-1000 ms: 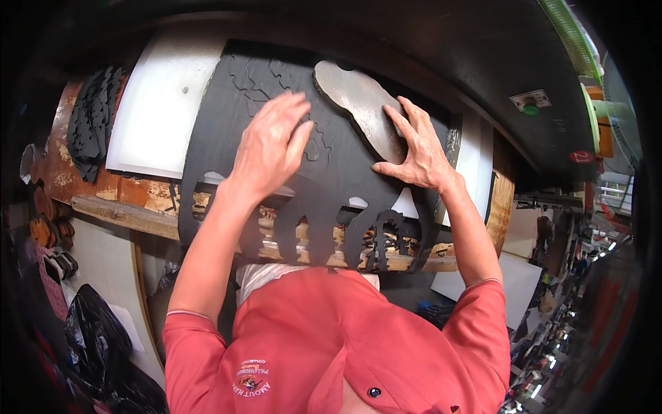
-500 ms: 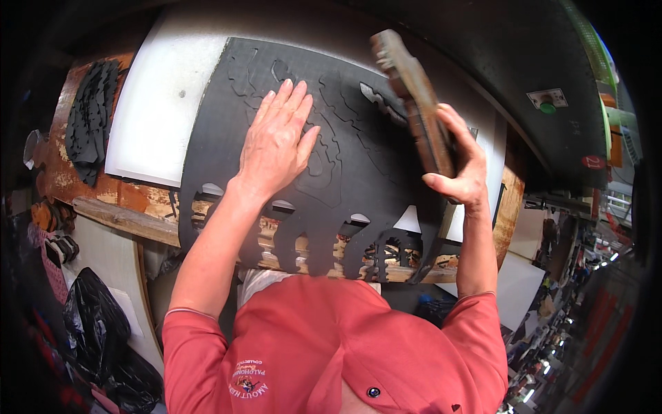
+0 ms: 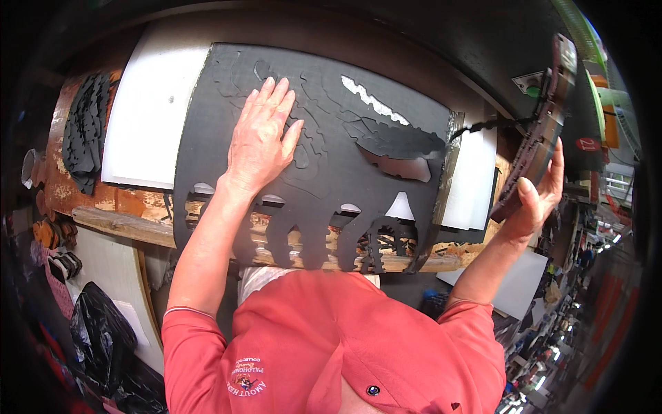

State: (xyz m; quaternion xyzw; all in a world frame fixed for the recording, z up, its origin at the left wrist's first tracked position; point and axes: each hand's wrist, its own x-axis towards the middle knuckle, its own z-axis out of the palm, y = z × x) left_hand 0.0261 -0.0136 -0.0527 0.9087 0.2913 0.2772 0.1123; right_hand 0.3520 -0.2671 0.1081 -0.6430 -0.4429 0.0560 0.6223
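The cut sheet [image 3: 331,172] looks like matt black foam, lying on smooth white board [image 3: 148,117] over rough, worn wooden tabletop [image 3: 124,221].

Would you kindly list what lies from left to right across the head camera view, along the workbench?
Stack of black cut-outs → white board → left hand pressed flat on the black sheet → leaf-shaped gap → second white board → right hand holding a lifted piece.

A worn wooden bench [image 3: 89,207] with rusty orange patches carries the things. A white board [image 3: 148,124] lies flat on it. A big black sheet [image 3: 331,172] with cut-out shapes lies partly over the board. A pile of black cut pieces [image 3: 86,131] sits at the left end.
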